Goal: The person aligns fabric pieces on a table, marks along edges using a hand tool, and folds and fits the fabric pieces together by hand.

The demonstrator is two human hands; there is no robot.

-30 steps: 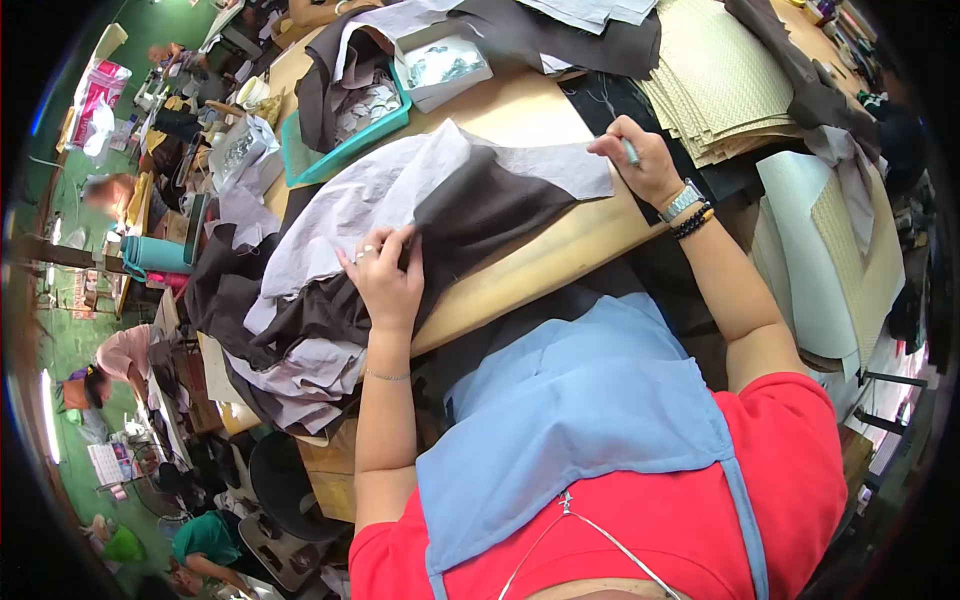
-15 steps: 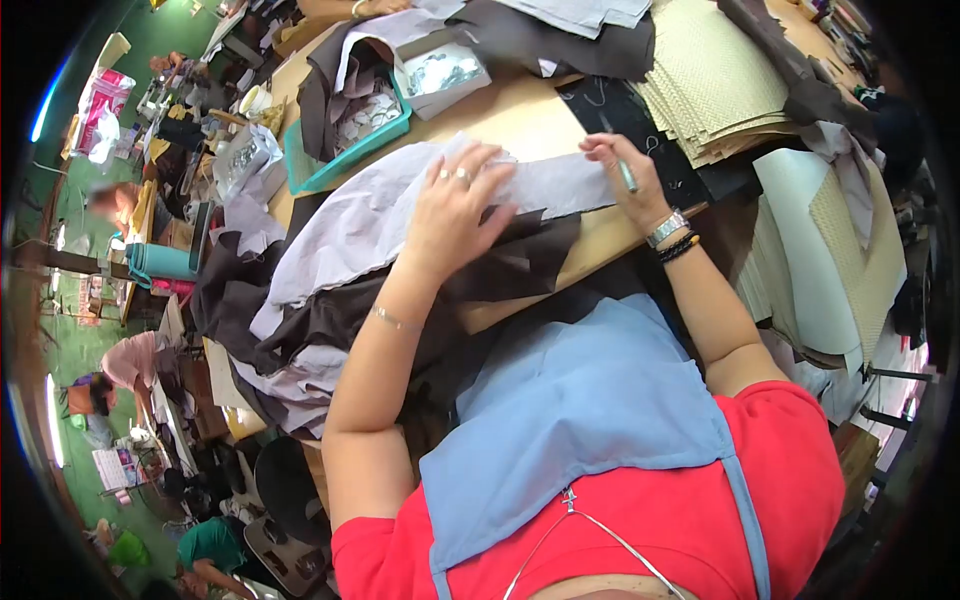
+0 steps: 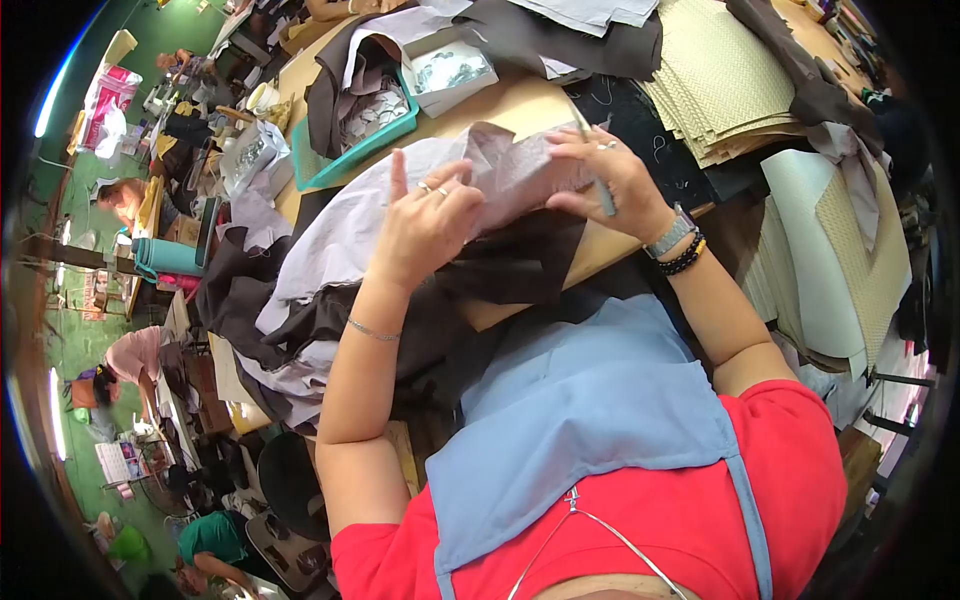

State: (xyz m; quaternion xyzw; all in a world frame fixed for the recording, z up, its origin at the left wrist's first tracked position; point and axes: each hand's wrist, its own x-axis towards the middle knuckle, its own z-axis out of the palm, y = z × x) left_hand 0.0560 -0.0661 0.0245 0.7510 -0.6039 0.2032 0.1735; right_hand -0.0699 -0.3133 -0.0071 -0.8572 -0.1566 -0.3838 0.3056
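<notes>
A pale lilac fabric piece with dark brown fabric beneath it lies across the table edge. My left hand is at the lilac piece, index finger raised and the other fingers bent together at its fold; the thumb's grip is partly hidden. My right hand holds a slim grey pen-like tool between its fingers, pointing up and away. Its thumb and fingertips are around the right end of the lilac fabric, which rises in a rumpled fold between my hands.
A teal tray of small pale pieces and a white box of metallic-looking parts stand behind. Stacked cream textured sheets lie back right, more sheets at my right. Other people work at left, one in a pink top.
My left hand has gone from lying spread on the lilac fabric to bent fingers, slightly left. My right hand has moved left, and the fabric's right end has bunched up.
</notes>
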